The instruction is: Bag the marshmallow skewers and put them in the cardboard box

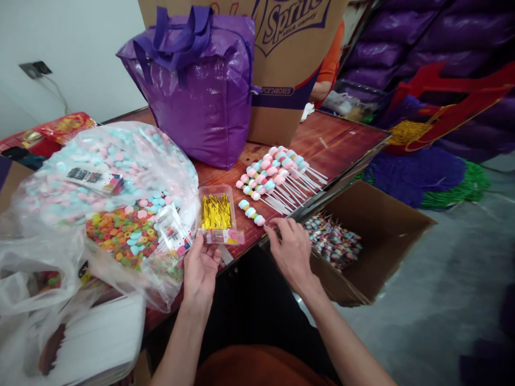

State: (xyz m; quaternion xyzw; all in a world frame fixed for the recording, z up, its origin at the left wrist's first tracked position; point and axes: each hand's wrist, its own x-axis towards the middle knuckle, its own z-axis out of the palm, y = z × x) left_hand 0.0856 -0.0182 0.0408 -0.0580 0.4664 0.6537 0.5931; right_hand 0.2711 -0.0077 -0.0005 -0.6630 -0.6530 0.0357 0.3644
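My right hand (290,249) pinches the stick end of a candy skewer (252,213) strung with blue, white, green and pink pieces. At the tray's near edge, my left hand (201,265) has its thumb and fingers closed on the left end of a small clear bag with colourful print (225,236). Just behind that bag sits a clear plastic tray (215,190) of gold twist ties (216,211). Beyond the skewer in my hand lies a pile of finished-looking candy skewers (276,171), their white sticks pointing right.
Left of the tray spreads a big clear bag of loose candy (120,161), with printed bags (174,230) on it. A purple bag (197,102) and a carton (277,118) stand behind. An open box (386,241) holding wrapped skewers is at right; another person's arm (322,88) shows beyond.
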